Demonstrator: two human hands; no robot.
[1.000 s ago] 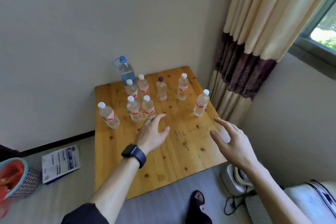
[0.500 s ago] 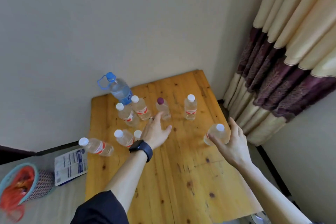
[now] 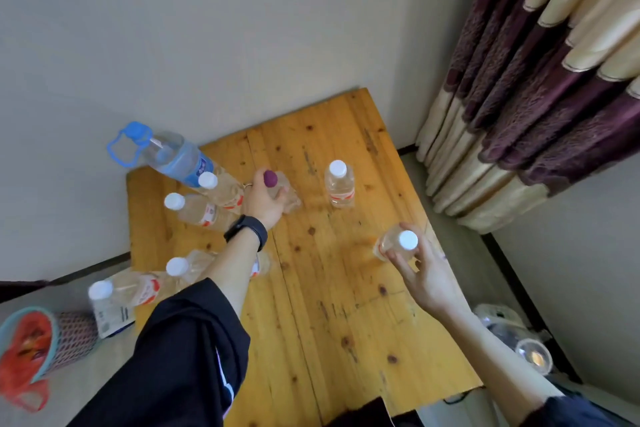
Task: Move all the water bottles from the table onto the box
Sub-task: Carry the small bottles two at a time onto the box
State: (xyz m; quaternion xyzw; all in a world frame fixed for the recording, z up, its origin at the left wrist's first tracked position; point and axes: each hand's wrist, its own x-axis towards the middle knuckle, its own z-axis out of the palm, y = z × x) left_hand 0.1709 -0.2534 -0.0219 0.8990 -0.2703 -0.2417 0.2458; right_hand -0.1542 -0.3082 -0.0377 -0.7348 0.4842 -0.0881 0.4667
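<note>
The left hand (image 3: 265, 199) curls round the upright purple-capped bottle (image 3: 270, 178) at the far middle of the table (image 3: 329, 305); the right hand (image 3: 424, 274) grips an upright white-capped bottle (image 3: 407, 240) by the right edge; each should probably lift straight up along its axis; the box is unseen.

Left hand (image 3: 265, 202) now round purple-capped bottle (image 3: 270, 178)
</note>
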